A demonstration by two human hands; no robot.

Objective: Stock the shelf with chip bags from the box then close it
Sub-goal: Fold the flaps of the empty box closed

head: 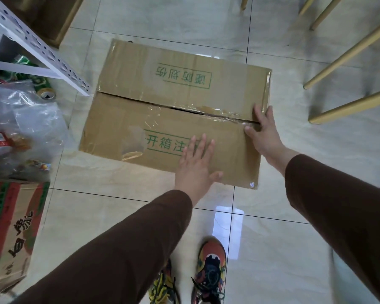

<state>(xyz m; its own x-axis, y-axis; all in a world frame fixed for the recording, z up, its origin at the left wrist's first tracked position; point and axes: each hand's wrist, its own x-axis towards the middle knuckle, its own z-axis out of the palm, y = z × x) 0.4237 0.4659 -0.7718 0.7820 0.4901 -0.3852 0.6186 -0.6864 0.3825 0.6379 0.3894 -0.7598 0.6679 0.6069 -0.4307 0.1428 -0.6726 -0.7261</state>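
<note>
A brown cardboard box (140,102) with green printed characters lies on the tiled floor, both top flaps folded down with a narrow dark gap along the seam. My left hand (195,165) lies flat with straight fingers on the near flap. My right hand (263,130) rests spread over the right end of the seam, fingers on the far flap and thumb on the near one. The white metal shelf (42,51) stands at the upper left. No chip bags show on it from here.
A clear plastic bag (24,119) with cans and snacks lies under the shelf at left. A second printed carton (11,227) stands at the lower left. Wooden chair legs (349,51) cross the upper right. My shoes (208,270) stand on the tiles below the box.
</note>
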